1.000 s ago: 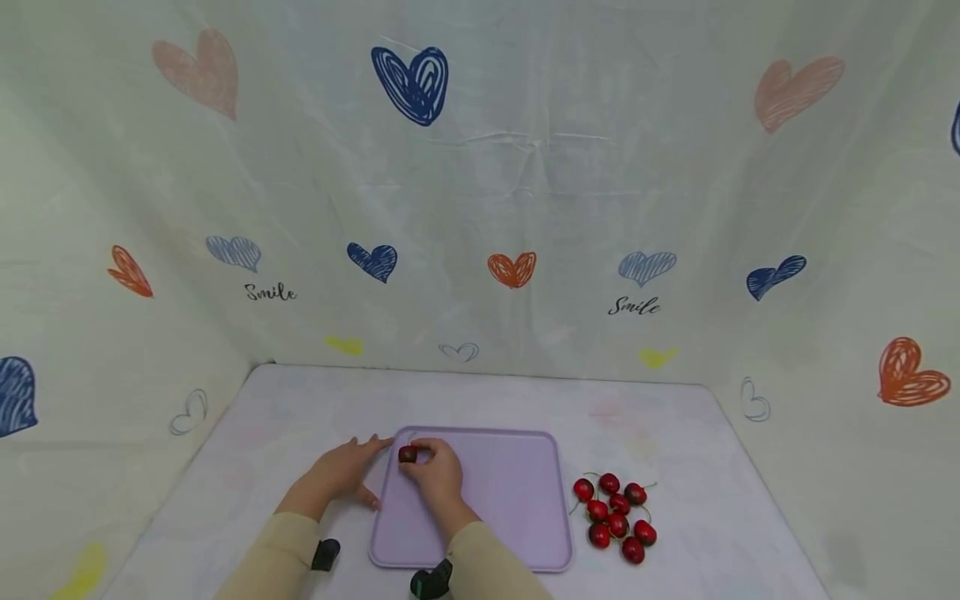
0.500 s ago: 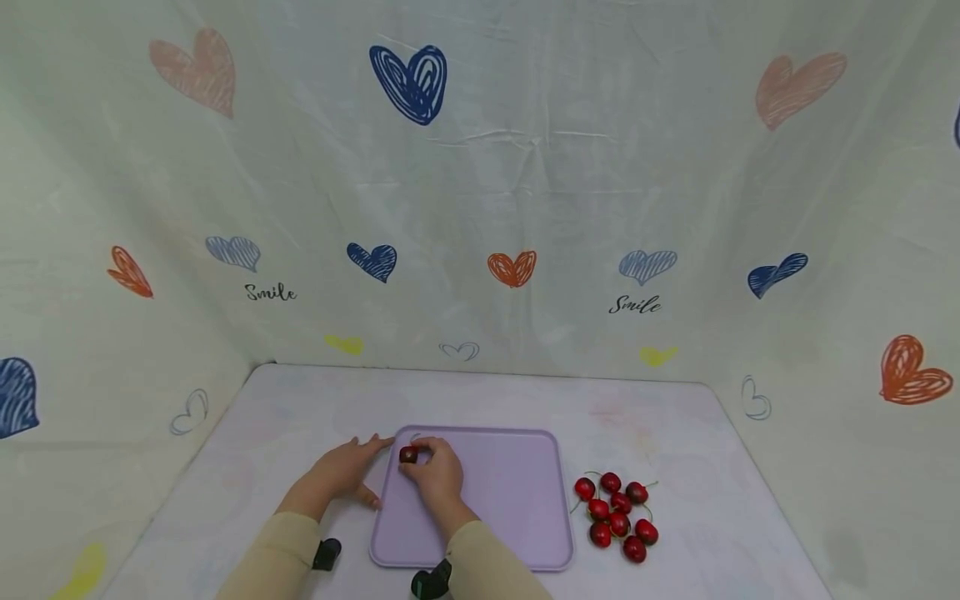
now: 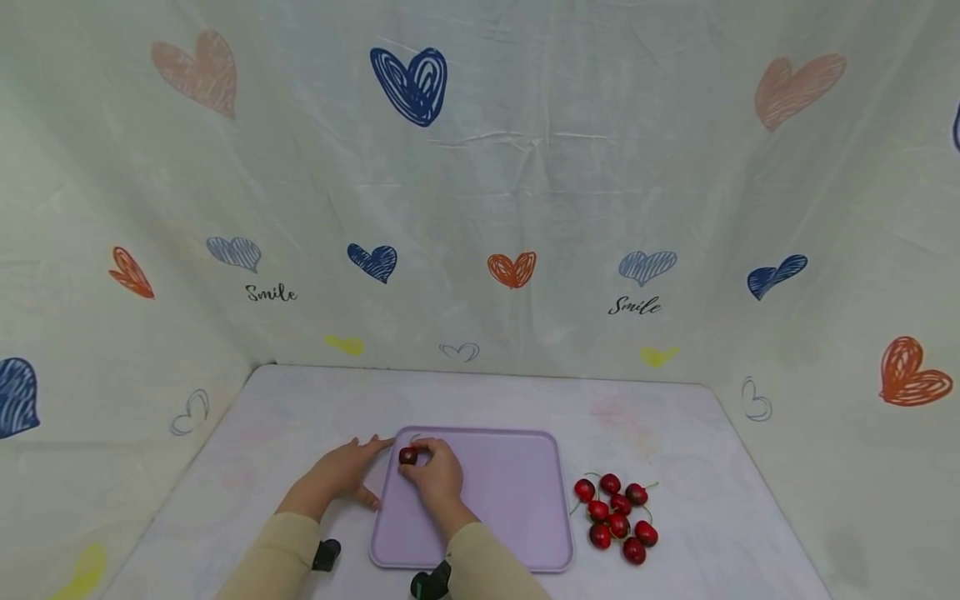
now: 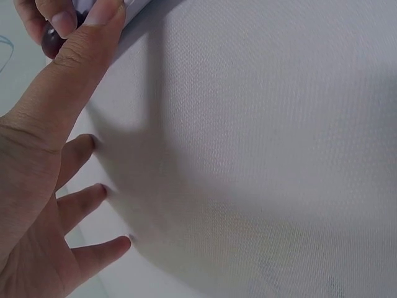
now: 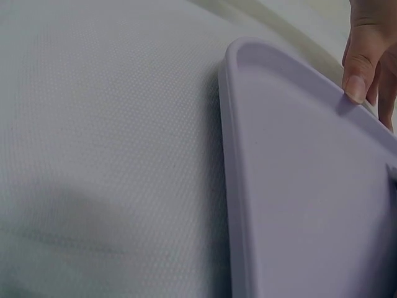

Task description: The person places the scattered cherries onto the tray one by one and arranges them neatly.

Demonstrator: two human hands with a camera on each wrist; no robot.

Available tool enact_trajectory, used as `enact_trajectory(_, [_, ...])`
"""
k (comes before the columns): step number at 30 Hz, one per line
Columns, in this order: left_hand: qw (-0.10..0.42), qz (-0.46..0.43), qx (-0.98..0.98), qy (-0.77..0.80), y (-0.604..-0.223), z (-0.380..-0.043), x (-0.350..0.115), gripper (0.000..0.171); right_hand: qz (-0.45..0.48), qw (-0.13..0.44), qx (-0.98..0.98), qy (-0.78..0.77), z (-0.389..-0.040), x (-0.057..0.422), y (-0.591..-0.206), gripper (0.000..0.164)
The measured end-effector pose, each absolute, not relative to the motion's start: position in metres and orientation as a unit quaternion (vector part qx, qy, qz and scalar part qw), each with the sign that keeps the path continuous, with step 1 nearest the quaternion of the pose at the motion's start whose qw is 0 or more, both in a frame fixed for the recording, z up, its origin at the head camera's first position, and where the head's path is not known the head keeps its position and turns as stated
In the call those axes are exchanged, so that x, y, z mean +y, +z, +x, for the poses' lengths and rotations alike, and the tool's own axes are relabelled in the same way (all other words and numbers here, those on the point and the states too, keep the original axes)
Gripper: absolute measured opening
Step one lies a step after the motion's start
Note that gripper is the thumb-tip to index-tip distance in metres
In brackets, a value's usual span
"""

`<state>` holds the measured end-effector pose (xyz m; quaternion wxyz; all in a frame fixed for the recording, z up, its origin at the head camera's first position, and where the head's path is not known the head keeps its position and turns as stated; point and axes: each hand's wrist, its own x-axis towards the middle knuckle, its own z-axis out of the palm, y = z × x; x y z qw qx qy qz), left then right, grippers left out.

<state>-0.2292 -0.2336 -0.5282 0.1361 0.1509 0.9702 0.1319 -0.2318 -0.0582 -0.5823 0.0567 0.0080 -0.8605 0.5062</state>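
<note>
1. The right hand (image 3: 437,475) is reaching over a lavender tray (image 3: 510,500), and its grip is clamping a dark red cherry (image 3: 407,456) between thumb and fingertips.
2. The cherry is sitting at the tray's far left corner; whether it is touching the tray's floor, I cannot tell. Its stem (image 3: 415,437) is pointing away from the person. The fruit is looking nearly round, so I cannot tell its long axis.
3. The tray is lying flat, its long axis appearing to run left to right.
4. The left hand (image 3: 341,472) is spreading its grip apart, finger and thumb touching the tray's left rim.
5. Nine loose cherries (image 3: 618,524) are clustering just right of the tray, their visible stems pointing several ways.
6. The pale surface (image 3: 315,400) is showing a woven texture and faint pink smudges.
7. A whitish curtain (image 3: 480,192) is hanging behind and at both sides, displaying blue, orange, pink and yellow hearts and "Smile" lettering (image 3: 271,293).
</note>
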Motion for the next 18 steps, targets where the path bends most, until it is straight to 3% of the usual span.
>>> enact_trajectory(18, [0.137, 0.156, 0.969, 0.137, -0.5255, -0.2273, -0.2339, 0.1, 0.027, 0.058, -0.839, 0.541, -0.2293, -0.0544, -0.5849, 0.038])
